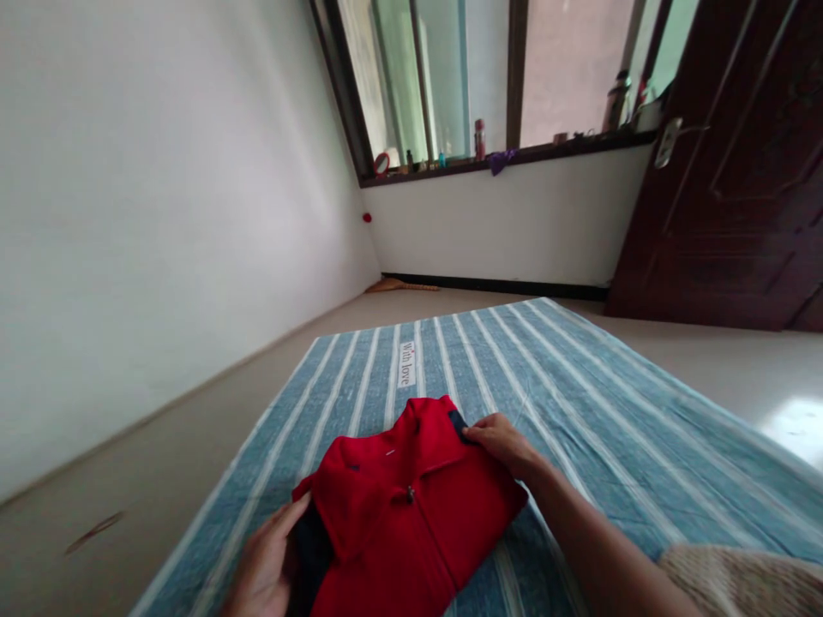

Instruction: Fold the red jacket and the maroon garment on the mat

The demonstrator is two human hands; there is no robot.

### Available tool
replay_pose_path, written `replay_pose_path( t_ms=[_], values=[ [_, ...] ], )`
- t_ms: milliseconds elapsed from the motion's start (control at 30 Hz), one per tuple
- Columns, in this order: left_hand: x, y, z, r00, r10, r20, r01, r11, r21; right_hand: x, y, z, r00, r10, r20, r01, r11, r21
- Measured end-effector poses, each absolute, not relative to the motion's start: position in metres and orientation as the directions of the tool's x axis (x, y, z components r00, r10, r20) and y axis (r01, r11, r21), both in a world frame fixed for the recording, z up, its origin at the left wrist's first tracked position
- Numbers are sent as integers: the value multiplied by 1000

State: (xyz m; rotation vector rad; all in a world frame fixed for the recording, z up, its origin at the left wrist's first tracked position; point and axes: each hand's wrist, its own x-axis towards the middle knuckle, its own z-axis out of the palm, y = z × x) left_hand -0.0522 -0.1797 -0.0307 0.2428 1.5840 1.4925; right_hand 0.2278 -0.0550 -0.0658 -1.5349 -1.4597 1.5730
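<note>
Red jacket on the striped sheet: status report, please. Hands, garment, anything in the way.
Left hand flat at red jacket's near edge. Right hand pinching its far corner. Jacket folded on striped sheet. Nothing in the way.

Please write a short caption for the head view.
Two hands, left and right, hold a folded red garment on a striped blue sheet.

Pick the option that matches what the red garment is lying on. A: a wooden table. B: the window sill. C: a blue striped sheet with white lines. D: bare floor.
C: the folded red garment rests on the blue striped sheet spread over the floor, with the left hand at its near edge and the right hand at its far corner.
</note>
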Motion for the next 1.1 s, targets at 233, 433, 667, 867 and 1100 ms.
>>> replay_pose_path(
  t_ms=[233, 433, 667, 867, 1100],
  values=[
    [-54, -179, -30, -493, 707, -507, -497, 249, 831, 227, -55, -58, -207, 903, -376, 362, -286, -887],
    [-53, -177, -28, -522, 733, -436, -472, 177, 864, 228, -59, -51, -208, 905, -370, 380, -274, -884],
    [-45, -180, -21, -479, 708, -518, -524, 243, 816, 226, -56, -60, -167, 925, -341, 446, -237, -863],
    [-41, -184, -20, -479, 735, -480, -494, 227, 839, 226, -56, -64, -158, 935, -319, 476, -211, -854],
    [-40, -183, -20, -487, 739, -465, -485, 214, 848, 227, -57, -60, -159, 939, -305, 503, -189, -844]
  ],
)
